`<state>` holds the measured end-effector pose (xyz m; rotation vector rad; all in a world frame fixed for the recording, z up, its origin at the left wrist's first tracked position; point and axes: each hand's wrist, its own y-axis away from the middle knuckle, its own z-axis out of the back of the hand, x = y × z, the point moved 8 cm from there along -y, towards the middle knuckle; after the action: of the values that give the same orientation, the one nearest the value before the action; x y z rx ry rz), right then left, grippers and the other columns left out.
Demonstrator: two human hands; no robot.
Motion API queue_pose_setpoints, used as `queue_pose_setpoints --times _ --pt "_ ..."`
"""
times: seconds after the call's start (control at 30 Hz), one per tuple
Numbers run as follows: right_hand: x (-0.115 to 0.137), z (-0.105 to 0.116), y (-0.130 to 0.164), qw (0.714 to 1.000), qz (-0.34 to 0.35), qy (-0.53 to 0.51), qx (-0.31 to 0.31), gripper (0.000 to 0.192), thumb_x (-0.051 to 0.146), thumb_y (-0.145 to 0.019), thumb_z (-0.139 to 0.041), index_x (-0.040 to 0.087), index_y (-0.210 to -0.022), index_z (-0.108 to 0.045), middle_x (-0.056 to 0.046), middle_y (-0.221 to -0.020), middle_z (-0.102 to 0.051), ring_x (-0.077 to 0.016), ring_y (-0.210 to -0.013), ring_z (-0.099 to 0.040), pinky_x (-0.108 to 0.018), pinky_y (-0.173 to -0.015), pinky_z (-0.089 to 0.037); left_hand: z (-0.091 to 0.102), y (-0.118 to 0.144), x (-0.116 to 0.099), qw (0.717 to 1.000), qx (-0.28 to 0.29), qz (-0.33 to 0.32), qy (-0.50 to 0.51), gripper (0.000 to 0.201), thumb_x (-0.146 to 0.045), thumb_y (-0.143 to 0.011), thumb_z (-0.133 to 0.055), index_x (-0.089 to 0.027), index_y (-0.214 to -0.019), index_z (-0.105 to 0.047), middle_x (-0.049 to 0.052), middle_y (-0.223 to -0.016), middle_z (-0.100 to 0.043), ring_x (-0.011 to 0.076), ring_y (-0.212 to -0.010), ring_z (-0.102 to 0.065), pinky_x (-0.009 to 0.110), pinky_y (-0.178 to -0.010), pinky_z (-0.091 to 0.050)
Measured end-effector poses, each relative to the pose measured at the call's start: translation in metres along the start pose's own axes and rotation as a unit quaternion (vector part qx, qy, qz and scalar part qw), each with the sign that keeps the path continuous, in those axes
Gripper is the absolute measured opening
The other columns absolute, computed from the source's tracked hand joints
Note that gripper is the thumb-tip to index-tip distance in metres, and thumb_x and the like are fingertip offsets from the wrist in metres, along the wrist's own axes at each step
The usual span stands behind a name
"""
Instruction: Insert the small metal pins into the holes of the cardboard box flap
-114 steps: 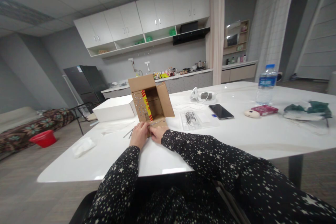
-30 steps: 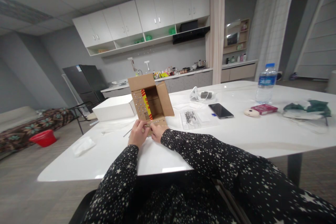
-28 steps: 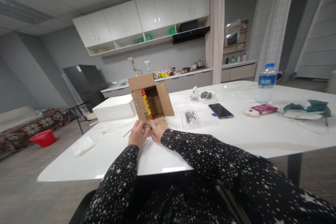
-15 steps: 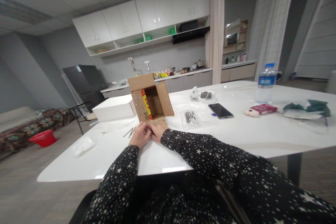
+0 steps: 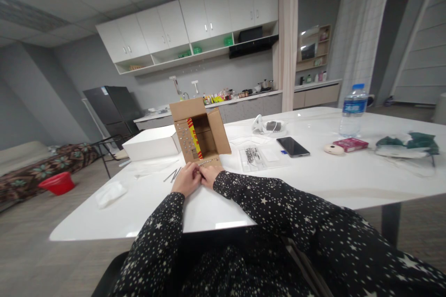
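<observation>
An opened cardboard box (image 5: pixel 188 141) stands on the white table, its flaps spread and its studded side marked by yellow and red tape. My left hand (image 5: pixel 188 178) is closed at the box's lower front flap, fingers curled. Against it, my right hand (image 5: pixel 210 176) is closed too, its fingertips meeting the left ones. Whatever lies between the fingers is too small to make out. Long metal nails or screws (image 5: pixel 170 176) lie just left of my left hand. To the right is a clear plastic case (image 5: pixel 252 158) of small metal pieces.
A white box (image 5: pixel 151 145) sits behind on the left, with a crumpled white tissue (image 5: pixel 110 194) nearer. On the right are a phone (image 5: pixel 292 146), a red-purple pack (image 5: pixel 350 144), a water bottle (image 5: pixel 353 113) and a green and white bundle (image 5: pixel 406 145). A white cable device (image 5: pixel 258 124) stands farther back.
My fingers have shifted very slightly where they meet at the box's front flap. Everything else stays in place.
</observation>
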<state>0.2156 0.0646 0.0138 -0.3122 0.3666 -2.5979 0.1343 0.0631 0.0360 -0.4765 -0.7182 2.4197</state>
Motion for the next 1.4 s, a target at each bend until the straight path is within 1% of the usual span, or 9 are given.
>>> queue_pose_setpoints --times 0.13,0.3,0.43,0.57,0.7,0.87,1.07,1.3,1.4 --pt "0.001 0.001 0.0 1.0 0.0 0.001 0.003 0.037 0.033 -0.081 -0.039 0.019 -0.112 -0.052 -0.012 -0.097 -0.066 -0.0275 -0.084 -0.063 -0.039 -0.069 -0.049 0.002 0.0 0.002 0.999 -0.015 0.005 -0.048 0.011 -0.018 -0.073 -0.045 -0.021 -0.082 -0.051 0.002 -0.081 -0.053 0.0157 -0.072 -0.053 0.031 -0.071 -0.042" --pt "0.004 0.005 0.004 1.0 -0.003 -0.007 0.012 0.039 0.032 -0.082 -0.039 0.02 -0.118 -0.049 -0.012 -0.099 -0.066 -0.0271 -0.087 -0.063 -0.038 -0.072 -0.048 0.007 0.0 0.003 0.992 -0.044 0.01 -0.115 0.012 -0.02 -0.076 -0.046 -0.021 -0.088 -0.051 0.005 -0.09 -0.055 0.02 -0.084 -0.054 0.035 -0.077 -0.041" --pt "0.004 0.008 0.006 1.0 -0.011 -0.01 0.013 0.039 0.032 -0.083 -0.039 0.02 -0.119 -0.048 -0.012 -0.101 -0.066 -0.0266 -0.088 -0.062 -0.039 -0.074 -0.047 0.006 0.0 0.004 0.987 -0.049 0.008 -0.15 0.019 -0.02 -0.078 -0.046 -0.021 -0.097 -0.051 0.007 -0.098 -0.056 0.0226 -0.094 -0.053 0.036 -0.08 -0.04" --pt "0.004 0.008 0.005 1.0 -0.009 -0.007 0.009 0.037 0.032 -0.082 -0.042 0.02 -0.117 -0.049 -0.012 -0.103 -0.065 -0.0259 -0.088 -0.062 -0.038 -0.074 -0.047 0.005 -0.001 0.003 0.985 -0.041 -0.001 -0.165 0.027 -0.018 -0.08 -0.044 -0.022 -0.106 -0.05 0.008 -0.105 -0.056 0.0237 -0.101 -0.051 0.037 -0.082 -0.038" --pt "0.003 0.003 0.003 1.0 -0.007 -0.002 0.014 0.036 0.033 -0.081 -0.043 0.018 -0.114 -0.05 -0.012 -0.102 -0.065 -0.026 -0.087 -0.062 -0.037 -0.073 -0.047 0.002 -0.002 0.001 0.984 -0.022 -0.008 -0.176 0.028 -0.017 -0.083 -0.039 -0.021 -0.109 -0.05 0.008 -0.105 -0.058 0.0236 -0.099 -0.051 0.036 -0.08 -0.038" --pt "0.002 0.003 0.002 1.0 -0.01 -0.002 0.009 0.035 0.033 -0.08 -0.044 0.018 -0.111 -0.052 -0.012 -0.1 -0.065 -0.0261 -0.086 -0.062 -0.037 -0.071 -0.047 -0.001 -0.002 0.003 0.983 -0.008 -0.008 -0.181 0.029 -0.016 -0.082 -0.04 -0.021 -0.11 -0.049 0.008 -0.103 -0.058 0.0229 -0.096 -0.052 0.035 -0.077 -0.037" --pt "0.003 0.005 0.003 1.0 -0.008 0.0 0.01 0.032 0.033 -0.08 -0.044 0.018 -0.107 -0.053 -0.011 -0.098 -0.066 -0.0258 -0.085 -0.063 -0.036 -0.07 -0.047 -0.004 -0.002 0.005 0.982 -0.003 -0.011 -0.191 0.028 -0.017 -0.083 -0.039 -0.02 -0.108 -0.05 0.008 -0.101 -0.059 0.0227 -0.095 -0.052 0.035 -0.077 -0.037" --pt "0.002 0.004 0.003 1.0 -0.012 0.0 0.017 0.034 0.033 -0.08 -0.043 0.019 -0.11 -0.052 -0.011 -0.1 -0.065 -0.0262 -0.087 -0.062 -0.037 -0.072 -0.047 -0.005 -0.002 0.005 0.982 -0.005 -0.019 -0.187 0.028 -0.016 -0.081 -0.041 -0.021 -0.108 -0.051 0.008 -0.098 -0.059 0.0226 -0.095 -0.053 0.034 -0.075 -0.037" --pt "0.003 0.004 0.003 1.0 -0.008 -0.001 0.017 0.033 0.032 -0.08 -0.042 0.019 -0.109 -0.052 -0.011 -0.099 -0.066 -0.0258 -0.087 -0.062 -0.037 -0.071 -0.047 -0.006 -0.002 0.002 0.982 0.003 -0.025 -0.189 0.027 -0.015 -0.081 -0.041 -0.02 -0.106 -0.051 0.008 -0.099 -0.059 0.023 -0.095 -0.052 0.035 -0.076 -0.036"
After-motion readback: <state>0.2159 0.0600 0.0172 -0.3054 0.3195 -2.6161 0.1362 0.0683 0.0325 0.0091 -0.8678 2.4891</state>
